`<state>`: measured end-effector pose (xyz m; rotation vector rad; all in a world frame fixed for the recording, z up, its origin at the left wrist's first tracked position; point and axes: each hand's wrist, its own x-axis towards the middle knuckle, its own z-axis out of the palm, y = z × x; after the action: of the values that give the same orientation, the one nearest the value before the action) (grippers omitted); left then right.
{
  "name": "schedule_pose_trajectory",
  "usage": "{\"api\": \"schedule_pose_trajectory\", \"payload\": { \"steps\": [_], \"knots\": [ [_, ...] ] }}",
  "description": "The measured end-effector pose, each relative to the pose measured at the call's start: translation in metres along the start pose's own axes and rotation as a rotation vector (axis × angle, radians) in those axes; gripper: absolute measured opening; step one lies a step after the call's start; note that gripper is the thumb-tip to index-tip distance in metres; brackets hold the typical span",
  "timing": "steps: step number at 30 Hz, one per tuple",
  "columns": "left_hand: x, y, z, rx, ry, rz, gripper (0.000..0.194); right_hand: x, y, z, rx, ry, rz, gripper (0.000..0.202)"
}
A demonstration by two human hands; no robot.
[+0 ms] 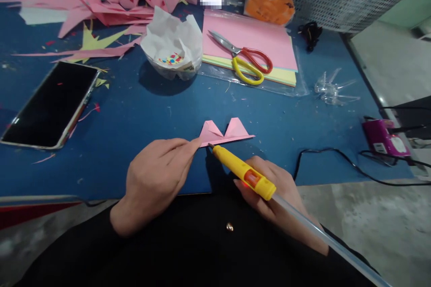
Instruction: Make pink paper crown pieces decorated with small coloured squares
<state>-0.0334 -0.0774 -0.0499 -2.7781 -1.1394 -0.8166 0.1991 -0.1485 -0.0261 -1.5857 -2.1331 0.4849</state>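
Observation:
A folded pink paper piece with two pointed peaks and a narrow strip along its base lies near the table's front edge. My left hand pinches the left end of that strip between thumb and fingers. In my right hand is a yellow glue gun, with a long clear glue stick running out of its back. The gun's dark nozzle meets or nearly meets the strip just right of my left fingertips. A red light glows on the gun's underside.
Behind the paper are a paper-lined plastic bowl with colourful bits, and scissors on pink and yellow sheets. A phone lies left, with pink paper scraps beyond. A purple box with black cables sits right.

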Motion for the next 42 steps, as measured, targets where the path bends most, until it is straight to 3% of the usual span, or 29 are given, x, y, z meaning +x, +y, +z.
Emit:
{"api": "schedule_pose_trajectory", "payload": {
  "steps": [12, 42],
  "knots": [
    [-0.0057, -0.0048, -0.0010, -0.020, -0.025, -0.081, 0.021, 0.0069, -0.0070, 0.0049, -0.112, -0.077, -0.052, 0.024],
    [-0.0090, -0.0053, -0.0005, -0.032, -0.027, -0.058, 0.019, 0.0038, -0.0092, 0.0079, -0.143, -0.036, -0.022, 0.029]
  ]
}}
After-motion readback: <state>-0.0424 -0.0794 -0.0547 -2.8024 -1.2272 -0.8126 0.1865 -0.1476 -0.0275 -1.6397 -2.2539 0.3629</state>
